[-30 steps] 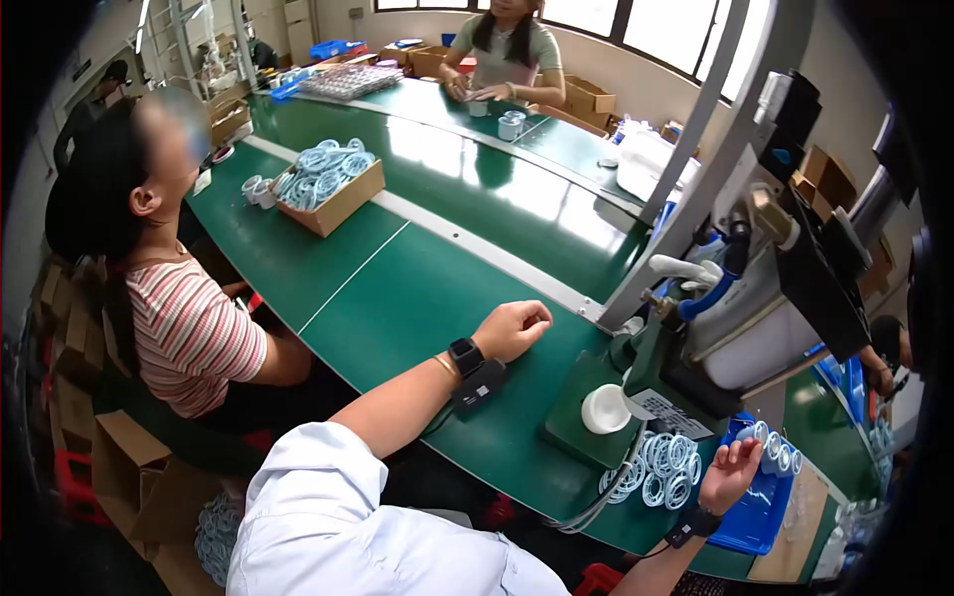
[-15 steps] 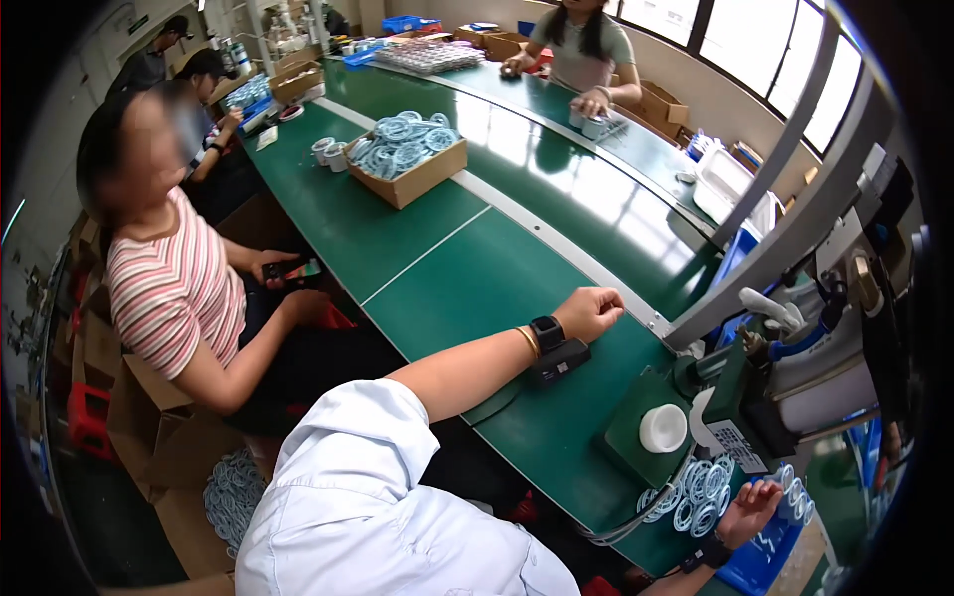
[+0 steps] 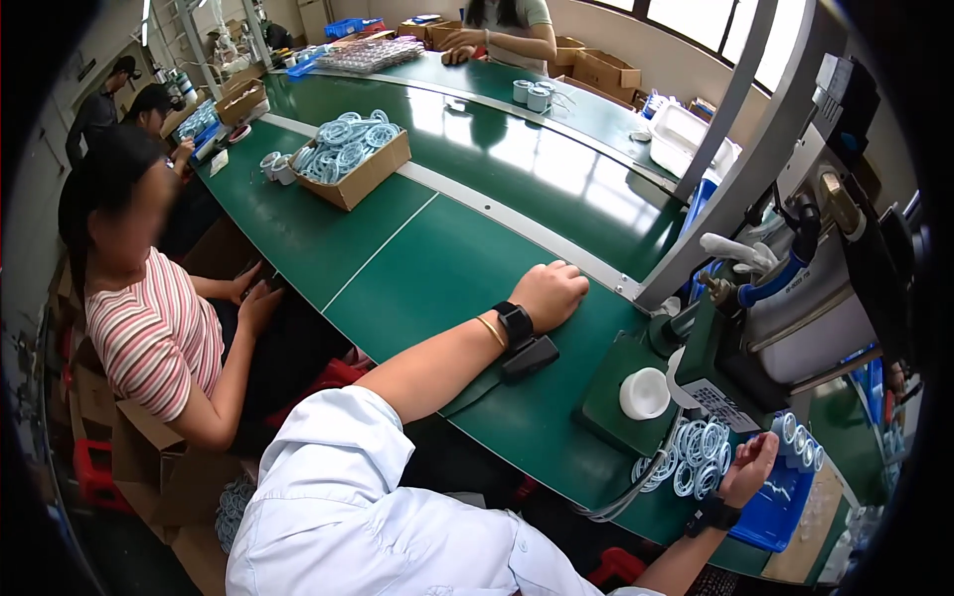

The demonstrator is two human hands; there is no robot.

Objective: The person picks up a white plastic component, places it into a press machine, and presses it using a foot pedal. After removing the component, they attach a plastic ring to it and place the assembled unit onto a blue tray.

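My left hand [image 3: 550, 296] rests on the green table in a loose fist, with nothing seen in it. Its wrist, with a black band and a gold bangle, lies beside a small black box-shaped device [image 3: 531, 359]. Loosely curled, my right hand [image 3: 750, 471] hangs at the table's right side with gaps between its fingers and nothing visible in them. It is between a pile of pale blue rings [image 3: 688, 459] and a blue tray [image 3: 780, 509]. Several pale blue round pieces with whitish centres [image 3: 798, 437] stand just beyond the hand.
A bench machine [image 3: 805, 318] stands at the right, its green block [image 3: 614, 397] bearing a white round cup [image 3: 644, 393]. A cardboard box [image 3: 360, 175] of pale blue rings sits farther left, beside white cups [image 3: 277, 167]. One co-worker [image 3: 159, 333] sits left; another is across the table.
The view has shifted, moving most things leftward and upward. The left co-worker's phone is no longer clearly visible, and the far co-worker's hands have left the cups. My left hand stays resting on the table.
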